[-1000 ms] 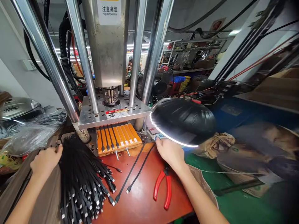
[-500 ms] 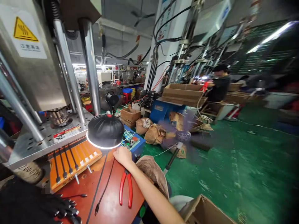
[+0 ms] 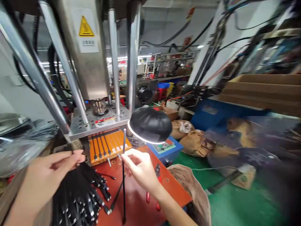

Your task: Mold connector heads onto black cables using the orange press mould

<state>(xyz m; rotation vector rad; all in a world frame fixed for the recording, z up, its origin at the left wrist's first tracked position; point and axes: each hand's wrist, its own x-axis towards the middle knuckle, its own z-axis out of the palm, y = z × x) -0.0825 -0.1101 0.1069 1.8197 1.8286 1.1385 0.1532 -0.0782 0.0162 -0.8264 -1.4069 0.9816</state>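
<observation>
My right hand (image 3: 138,166) pinches a black cable (image 3: 124,188) that hangs upright over the red-brown worktop (image 3: 141,185). My left hand (image 3: 58,169) has its fingers pressed together above the left end of a pile of black cables (image 3: 80,194); what it holds is too small to make out. Behind the hands an orange fixture (image 3: 105,146) carries several black cables in its slots. Red-handled pliers (image 3: 158,179) lie on the worktop, partly hidden by my right forearm. A black lamp (image 3: 151,124) with a lit rim stands over the worktop's back edge.
A metal press (image 3: 90,72) with steel columns rises behind the fixture. To the right are a blue box (image 3: 176,146), an open sack (image 3: 188,175), a blurred fan (image 3: 256,157) and brown sacks (image 3: 195,142) on the green floor. Plastic bags (image 3: 25,138) lie at the left.
The view has swung left. My left hand has come into view over the cable pile. My right hand has moved from beside the lamp and now holds a cable upright.
</observation>
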